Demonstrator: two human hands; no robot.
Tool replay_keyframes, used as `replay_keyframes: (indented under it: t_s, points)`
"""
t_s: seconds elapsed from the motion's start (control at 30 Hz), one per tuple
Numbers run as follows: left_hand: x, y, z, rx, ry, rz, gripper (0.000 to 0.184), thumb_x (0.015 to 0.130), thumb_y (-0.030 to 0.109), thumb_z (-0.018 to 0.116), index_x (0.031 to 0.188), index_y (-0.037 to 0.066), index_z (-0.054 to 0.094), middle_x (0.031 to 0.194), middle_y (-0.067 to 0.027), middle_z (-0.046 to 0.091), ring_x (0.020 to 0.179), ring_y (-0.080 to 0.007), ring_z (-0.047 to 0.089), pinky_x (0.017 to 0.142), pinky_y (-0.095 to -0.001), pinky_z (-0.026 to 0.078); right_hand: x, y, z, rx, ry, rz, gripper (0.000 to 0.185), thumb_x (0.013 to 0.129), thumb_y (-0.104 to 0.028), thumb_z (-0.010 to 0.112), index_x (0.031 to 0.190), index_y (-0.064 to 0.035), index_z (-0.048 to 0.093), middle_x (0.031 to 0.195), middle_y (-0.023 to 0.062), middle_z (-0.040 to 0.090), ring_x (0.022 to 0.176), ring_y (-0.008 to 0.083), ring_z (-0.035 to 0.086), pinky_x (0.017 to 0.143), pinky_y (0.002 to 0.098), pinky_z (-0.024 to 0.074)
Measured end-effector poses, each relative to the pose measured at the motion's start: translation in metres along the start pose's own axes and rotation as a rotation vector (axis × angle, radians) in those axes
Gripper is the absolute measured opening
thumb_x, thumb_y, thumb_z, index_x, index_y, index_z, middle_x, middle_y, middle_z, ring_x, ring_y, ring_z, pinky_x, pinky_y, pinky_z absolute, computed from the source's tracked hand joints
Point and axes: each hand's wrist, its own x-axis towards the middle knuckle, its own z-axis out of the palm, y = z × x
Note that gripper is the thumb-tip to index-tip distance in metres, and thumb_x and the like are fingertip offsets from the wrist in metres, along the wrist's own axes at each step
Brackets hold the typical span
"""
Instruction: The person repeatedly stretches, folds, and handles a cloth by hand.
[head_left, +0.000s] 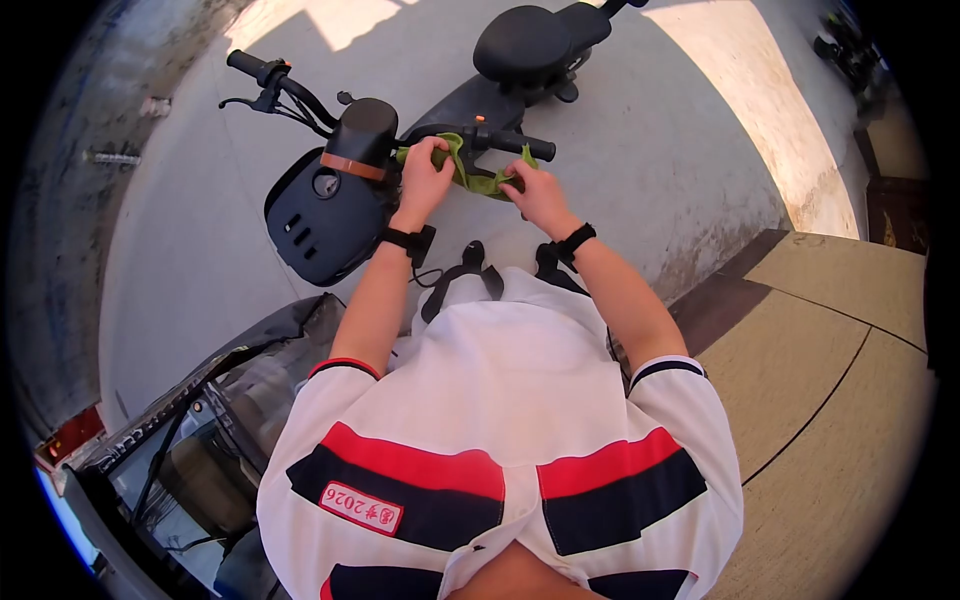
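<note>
A green cloth (pixel 481 184) is stretched between my two hands, sagging a little in the middle. My left hand (pixel 426 186) pinches one end, close to the dark head of an electric scooter (pixel 330 222). My right hand (pixel 542 199) pinches the other end, just below the black handlebar grip (pixel 527 146). Part of the cloth lies against the bar and brake lever area; whether it wraps around them I cannot tell. An orange-brown band (pixel 352 166) runs across the scooter's front. Both wrists wear black bands.
The scooter's black seat (pixel 518 45) is farther off, and its other handlebar grip (pixel 245 64) sticks out left. A vehicle with a clear windscreen (pixel 215 425) stands close at lower left. Tan panels (pixel 810 370) fill the right side. Concrete floor (pixel 660 150) surrounds the scooter.
</note>
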Motion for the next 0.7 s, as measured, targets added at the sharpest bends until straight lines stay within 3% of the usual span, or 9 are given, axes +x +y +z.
replay_keyframes:
  t_s: [0.07,0.17,0.3,0.4,0.5,0.6,0.7]
  points:
    - [-0.001,0.006,0.001,-0.054,0.003,-0.087,0.023,0.080,0.008,0.069,0.101,0.006,0.060,0.097,-0.0133,0.064,0.095,-0.0347,0.060,0.083,-0.0427,0.049,-0.004,0.006,-0.007,0.070,-0.077,0.113,0.023,0.085,-0.015,0.075,0.101,-0.0082,0.060,0.083,0.0137,0.071,0.078,0.0342,0.069,0.068,0.0422,0.0541]
    - [0.001,0.004,0.001,-0.027,-0.002,-0.102,0.021,0.081,0.010,0.069,0.100,0.005,0.059,0.096,-0.0136,0.064,0.094,-0.0344,0.060,0.082,-0.0424,0.049,-0.010,0.020,-0.012,-0.022,-0.061,-0.023,0.023,0.085,-0.013,0.074,0.100,-0.0073,0.059,0.082,0.0137,0.071,0.076,0.0348,0.069,0.068,0.0422,0.0544]
    - [0.002,0.003,0.003,-0.054,0.009,-0.126,0.020,0.081,0.010,0.068,0.098,0.005,0.059,0.095,-0.0143,0.063,0.093,-0.0342,0.060,0.082,-0.0419,0.049,-0.011,0.020,-0.020,-0.050,-0.146,0.009,0.023,0.085,-0.011,0.072,0.102,-0.0076,0.058,0.087,0.0143,0.070,0.081,0.0357,0.068,0.070,0.0447,0.0537]
    - [0.001,-0.005,0.009,0.007,0.055,-0.026,0.019,0.086,0.010,0.067,0.102,0.005,0.058,0.093,-0.0065,0.060,0.078,-0.0176,0.057,0.070,-0.0301,0.047,-0.007,0.015,-0.015,-0.137,-0.126,-0.053,0.023,0.085,-0.010,0.070,0.104,-0.0083,0.058,0.090,0.0146,0.069,0.086,0.0364,0.067,0.072,0.0464,0.0528]
    - [-0.004,-0.003,0.011,-0.007,0.079,-0.057,0.019,0.087,0.008,0.066,0.103,0.004,0.058,0.098,-0.0068,0.062,0.084,-0.0192,0.060,0.073,-0.0308,0.050,0.000,-0.001,-0.015,-0.146,-0.077,-0.127,0.023,0.085,-0.009,0.069,0.105,-0.0079,0.057,0.092,0.0149,0.068,0.088,0.0372,0.066,0.074,0.0469,0.0523]
    - [-0.010,0.003,0.014,-0.092,0.113,-0.125,0.021,0.083,0.007,0.068,0.102,0.005,0.060,0.101,-0.0114,0.063,0.094,-0.0302,0.062,0.077,-0.0364,0.051,0.014,-0.017,-0.007,-0.106,-0.065,-0.185,0.022,0.085,-0.008,0.068,0.104,-0.0068,0.057,0.091,0.0150,0.068,0.087,0.0377,0.066,0.075,0.0467,0.0522]
    - [-0.016,0.005,0.012,-0.165,0.101,-0.091,0.024,0.084,0.004,0.067,0.106,0.005,0.060,0.108,-0.0106,0.063,0.097,-0.0293,0.063,0.078,-0.0348,0.052,0.028,-0.025,0.008,-0.056,-0.043,-0.273,0.022,0.084,-0.006,0.068,0.103,-0.0062,0.057,0.090,0.0155,0.067,0.087,0.0381,0.065,0.075,0.0469,0.0520]
